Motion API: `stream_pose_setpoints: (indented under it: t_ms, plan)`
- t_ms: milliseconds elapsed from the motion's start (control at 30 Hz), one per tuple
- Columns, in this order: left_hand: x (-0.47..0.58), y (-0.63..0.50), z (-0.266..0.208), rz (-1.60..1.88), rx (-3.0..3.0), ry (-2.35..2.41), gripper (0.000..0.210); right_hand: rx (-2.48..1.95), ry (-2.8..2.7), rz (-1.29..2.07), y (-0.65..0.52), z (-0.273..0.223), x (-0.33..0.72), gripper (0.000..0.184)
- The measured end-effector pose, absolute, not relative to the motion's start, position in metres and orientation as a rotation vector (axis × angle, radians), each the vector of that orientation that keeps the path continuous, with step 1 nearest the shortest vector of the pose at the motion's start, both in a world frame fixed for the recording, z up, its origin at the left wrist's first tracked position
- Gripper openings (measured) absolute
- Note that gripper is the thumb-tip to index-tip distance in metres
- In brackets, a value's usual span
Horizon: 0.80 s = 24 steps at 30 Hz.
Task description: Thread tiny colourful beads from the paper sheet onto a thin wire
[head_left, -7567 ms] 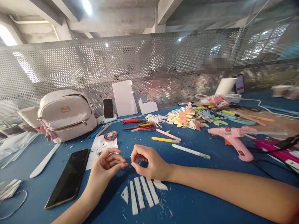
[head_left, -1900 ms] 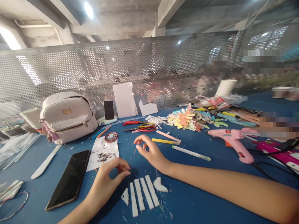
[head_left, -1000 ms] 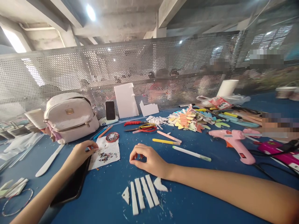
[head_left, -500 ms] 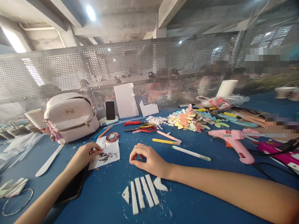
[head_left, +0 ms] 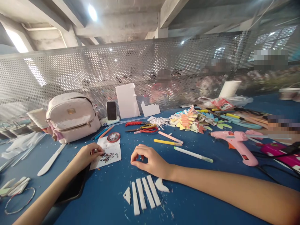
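Observation:
My left hand [head_left: 87, 153] is closed in a pinch over the left edge of a white paper sheet [head_left: 116, 153]. Dark, multicoloured crumbs [head_left: 107, 156] lie on that sheet beside the fingertips; whatever the pinch holds is too small to make out. A round red-rimmed dish [head_left: 113, 137] of similar bits sits on the sheet's far end. My right hand [head_left: 150, 161] rests on the blue table, fingers curled and thumb against the forefinger, with nothing visible in it. Just nearer than it lie several white foam strips [head_left: 140, 193], a triangular white piece [head_left: 127, 196] and a tail-shaped white piece [head_left: 161, 185].
A dark phone [head_left: 72, 189] lies under my left forearm. Behind are a backpack [head_left: 72, 117], red-handled scissors [head_left: 150, 128] and paper scraps [head_left: 187, 120]. Markers [head_left: 193, 154] and a pink glue gun [head_left: 239, 143] with cables are to the right. A white plastic knife [head_left: 51, 161] lies left.
The whole view has shifted slightly, so things appear a little further right. Both hands hold nearly the same pose and place; nothing on the table has visibly been moved.

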<state>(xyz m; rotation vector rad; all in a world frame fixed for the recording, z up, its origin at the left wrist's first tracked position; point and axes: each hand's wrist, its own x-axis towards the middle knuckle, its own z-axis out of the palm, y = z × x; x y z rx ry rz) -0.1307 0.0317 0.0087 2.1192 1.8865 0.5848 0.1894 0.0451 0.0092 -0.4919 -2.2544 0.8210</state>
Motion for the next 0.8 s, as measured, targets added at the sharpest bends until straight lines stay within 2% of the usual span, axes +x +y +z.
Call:
stream_pose_setpoints:
  t_ms: [467,800]
  plan:
    - [-0.1347,0.0344,0.0044,0.539,2.120,1.854,0.024,-0.474,-2.246,0.810,0.0450,0.0084,0.1895,0.008]
    - [-0.1282,0.0292,0.0121,0.762,2.075,1.874,0.026,-0.472,-2.238,0.808,0.0444,0.0089,0.1890,0.009]
